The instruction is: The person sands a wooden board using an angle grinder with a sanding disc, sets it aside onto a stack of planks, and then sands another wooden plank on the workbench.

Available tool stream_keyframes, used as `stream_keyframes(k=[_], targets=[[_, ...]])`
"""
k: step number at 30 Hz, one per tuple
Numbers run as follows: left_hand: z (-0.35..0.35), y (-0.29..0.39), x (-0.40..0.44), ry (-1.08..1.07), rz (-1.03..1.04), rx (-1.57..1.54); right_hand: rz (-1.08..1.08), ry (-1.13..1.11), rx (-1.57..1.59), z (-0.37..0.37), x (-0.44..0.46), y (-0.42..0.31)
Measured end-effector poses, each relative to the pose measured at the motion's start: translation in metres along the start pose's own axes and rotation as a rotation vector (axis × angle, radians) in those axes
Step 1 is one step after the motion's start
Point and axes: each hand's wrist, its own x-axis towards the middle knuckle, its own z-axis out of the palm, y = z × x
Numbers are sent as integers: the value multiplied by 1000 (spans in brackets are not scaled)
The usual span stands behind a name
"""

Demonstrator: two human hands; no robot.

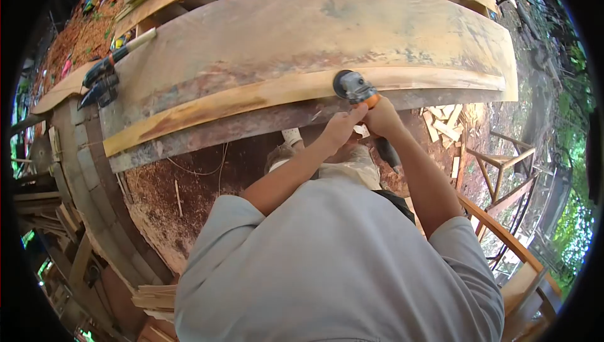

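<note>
An angle grinder (360, 90) with an orange band and a dark round disc (341, 83) lies tilted over a long pale wooden board (251, 98). The disc is at the board's upper edge; whether it touches the wood I cannot tell. My right hand (384, 118) wraps round the grinder's body, whose dark rear end hangs below the wrist. Close beside it, my left hand (343, 129) is closed with its thumb against the grinder. The board lies lengthwise along the near side of a stained worktable (264, 33).
A dark power tool (104, 81) sits at the table's left end near a wooden handle (139, 41). Wood offcuts (445, 125) are piled on the ground at right, near a wooden frame (501, 162). A thin cord (221, 164) hangs below the table.
</note>
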Motion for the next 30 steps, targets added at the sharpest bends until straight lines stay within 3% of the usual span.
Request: stream_keyframes(k=[2,5,7,10,12,16,18,22,24,28,30], targets=[[-20,-2,-23,135,5,-89,-179,-54,-53,39,12,1],[-54,-9,-57,248,82,-184,-129,-95,-184,74,-15,-64],[-84,-17,-70,284,108,-230,-198,-160,-224,106,-6,-70],[-120,-25,-94,417,205,-274,-259,-343,-166,139,-2,-97],[-129,-11,-115,495,327,-487,-314,-437,-114,152,1,-114],[-138,4,-129,581,317,-518,-234,-677,48,173,19,-91],[-129,11,-119,432,208,-359,-229,-648,307,150,7,-79],[-76,13,-70,298,92,-316,-148,-430,211,98,8,-28],[-50,24,-52,290,80,-262,-79,-508,514,70,11,-15],[-20,30,-9,138,152,-123,-81,-374,426,21,11,6],[-1,34,9,124,173,-124,-18,-355,602,2,8,16]])
